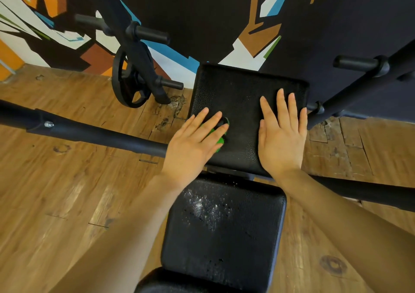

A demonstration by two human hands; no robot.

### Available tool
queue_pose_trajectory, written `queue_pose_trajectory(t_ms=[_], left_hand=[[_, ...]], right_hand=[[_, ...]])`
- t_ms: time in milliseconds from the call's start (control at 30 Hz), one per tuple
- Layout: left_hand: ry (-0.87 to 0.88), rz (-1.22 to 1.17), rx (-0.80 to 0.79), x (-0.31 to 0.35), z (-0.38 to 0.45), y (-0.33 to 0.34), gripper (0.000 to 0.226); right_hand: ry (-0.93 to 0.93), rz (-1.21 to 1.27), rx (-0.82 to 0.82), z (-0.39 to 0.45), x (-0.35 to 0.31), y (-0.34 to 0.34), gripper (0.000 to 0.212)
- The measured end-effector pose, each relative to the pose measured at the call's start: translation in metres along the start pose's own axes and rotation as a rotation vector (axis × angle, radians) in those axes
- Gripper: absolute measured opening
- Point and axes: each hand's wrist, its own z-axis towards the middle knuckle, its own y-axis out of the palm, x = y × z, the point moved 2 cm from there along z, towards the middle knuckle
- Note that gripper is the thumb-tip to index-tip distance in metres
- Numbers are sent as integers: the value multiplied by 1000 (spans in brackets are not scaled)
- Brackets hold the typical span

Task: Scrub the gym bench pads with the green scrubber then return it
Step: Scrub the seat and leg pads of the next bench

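Note:
Two black bench pads lie in line before me: the far pad [238, 85] and the near pad [226, 232], which is flecked with white dust and worn spots. The green scrubber [221, 141] sits on the left part of the far pad, mostly hidden. My left hand [193, 143] presses flat on top of it with straight fingers. Flat on the right part of the same pad rests my right hand [281, 133], fingers straight and holding nothing.
A black frame bar [89, 132] crosses from the left under the pads. A weight plate [129, 80] hangs on a rack post at the back left. Black pegs [357, 62] jut from the rack at right. Worn wooden floor [67, 191] surrounds the bench.

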Motion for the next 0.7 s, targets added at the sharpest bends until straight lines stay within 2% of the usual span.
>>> queue_pose_trajectory(t_ms=[233, 467, 700], left_hand=[[-66, -78, 16, 9, -5, 1, 36], [3, -125, 27, 43, 4, 5, 35], [68, -101, 13, 21, -4, 1, 32]], right_hand=[[3, 7, 0, 0, 1, 1, 50], [-8, -3, 1, -1, 1, 2, 51], [-11, 12, 21, -1, 0, 0, 50]])
